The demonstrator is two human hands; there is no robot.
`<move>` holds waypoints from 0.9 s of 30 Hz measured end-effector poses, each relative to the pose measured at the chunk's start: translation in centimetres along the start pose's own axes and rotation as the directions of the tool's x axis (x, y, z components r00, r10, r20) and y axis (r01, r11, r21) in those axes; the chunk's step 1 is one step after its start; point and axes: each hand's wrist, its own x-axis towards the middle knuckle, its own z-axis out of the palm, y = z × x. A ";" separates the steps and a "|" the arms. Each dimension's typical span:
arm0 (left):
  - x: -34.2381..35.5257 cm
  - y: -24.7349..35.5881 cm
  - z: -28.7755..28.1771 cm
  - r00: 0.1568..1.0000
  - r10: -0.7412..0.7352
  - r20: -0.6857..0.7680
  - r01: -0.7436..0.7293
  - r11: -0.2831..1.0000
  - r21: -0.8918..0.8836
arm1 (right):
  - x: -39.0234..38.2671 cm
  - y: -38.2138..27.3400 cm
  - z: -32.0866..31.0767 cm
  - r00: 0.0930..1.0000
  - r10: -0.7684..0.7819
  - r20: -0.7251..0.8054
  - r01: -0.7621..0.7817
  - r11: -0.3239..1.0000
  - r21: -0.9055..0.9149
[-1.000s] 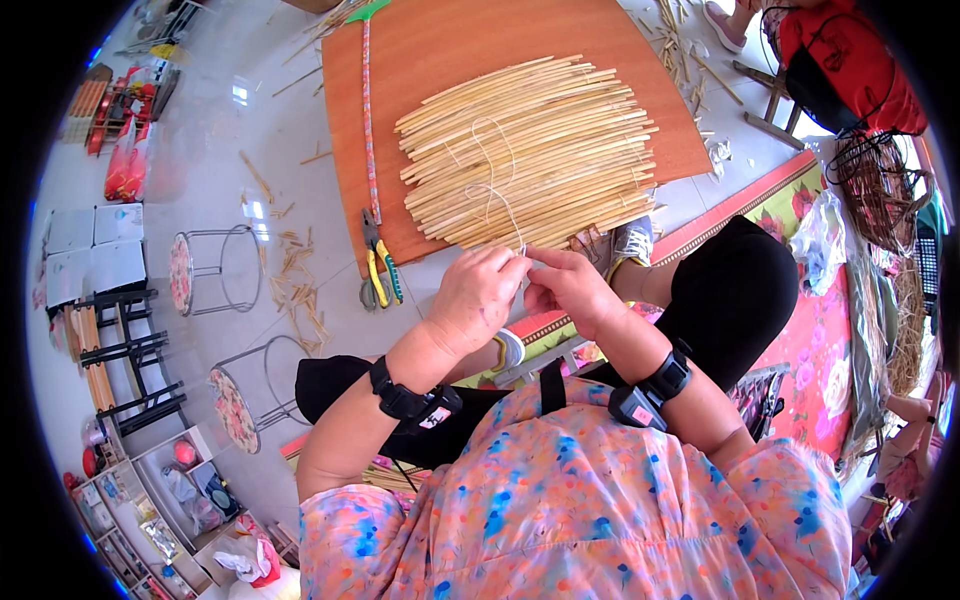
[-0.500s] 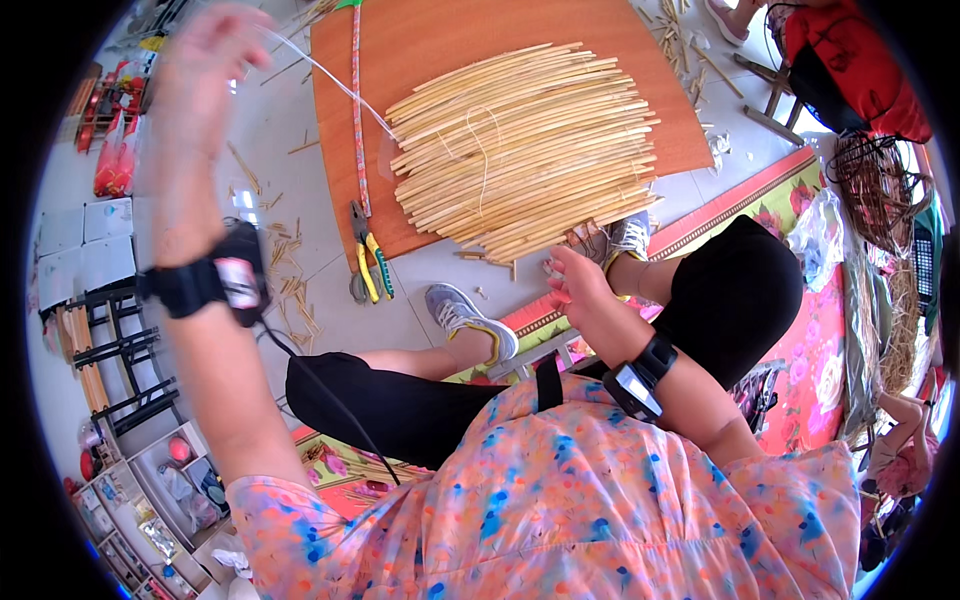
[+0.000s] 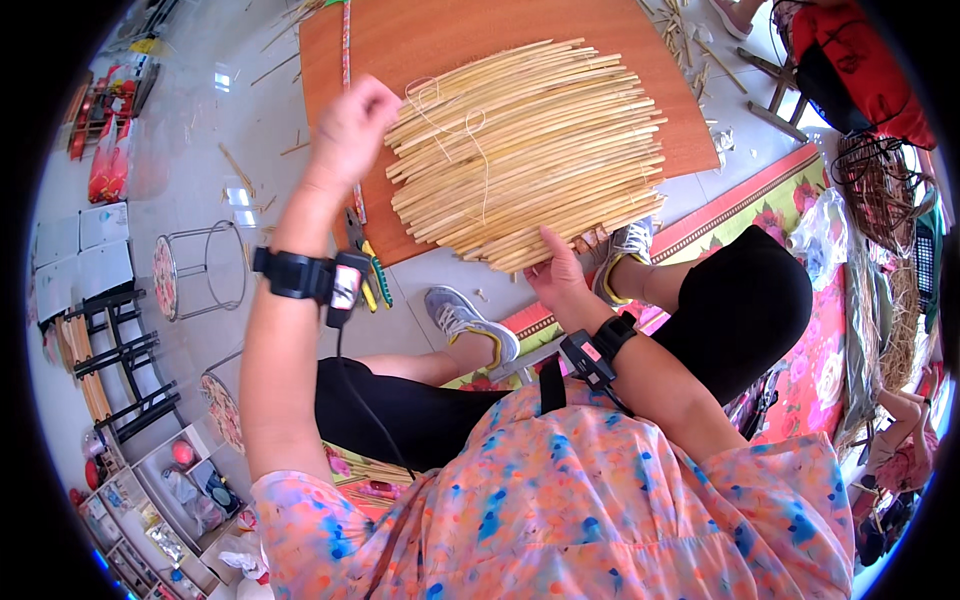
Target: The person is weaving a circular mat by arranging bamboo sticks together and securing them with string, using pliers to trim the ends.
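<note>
Cord-drawing, seemingly | stalks [image 3: 560, 150] side by side on the board [image 3: 440, 42], cord [image 3: 487, 165] looped across | left hand [image 3: 352, 128] curled by their left edge, right hand [image 3: 556, 272] at the near edge; couldn't tell either grip | next move called for slack taken up | since half a second earlier: left swung back in, right reached the stalks!

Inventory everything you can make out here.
Flat broad board: one, orange-brown, upper middle.
Thin straight stalks: many, pale yellow, on board.
Thin looped cord: one, white, across stalks.
Metal pliers: one, yellow and green, board's left corner.
Round metal stools: two, floral seats, left.
Floral mat: one, red and green, right.
Crumpled plastic bag: one, clear, right.
Edge clutter: uncounted, mixed colours, both sides.
Laced shoes: two, grey, near board.
Left hand: one, bare, beside cord.
Right hand: one, bare, stalks' near edge.
</note>
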 end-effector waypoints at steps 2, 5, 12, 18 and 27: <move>-2.4 -0.4 3.1 0.992 0.060 0.107 -0.067 0.996 0.064 | -1.0 -0.6 0.8 0.995 -0.057 -0.081 0.056 0.998 -0.011; -5.1 0.1 6.2 0.962 0.110 0.251 -0.111 0.994 -0.011 | -3.5 -2.1 1.9 0.978 -0.196 -0.069 0.194 0.980 -0.030; -6.7 4.7 9.5 0.917 0.064 0.395 0.072 0.945 -0.320 | -11.4 -9.8 4.9 0.835 -0.548 0.050 0.538 0.793 -0.285; -8.6 11.4 8.1 0.908 0.124 0.400 0.044 0.922 -0.385 | -19.9 -18.1 9.3 0.751 -0.594 0.290 0.596 0.420 -0.684; -14.3 17.6 6.0 0.902 0.058 0.427 0.167 0.866 -0.471 | -28.8 -20.9 15.6 0.788 -0.366 0.494 0.544 0.039 -0.838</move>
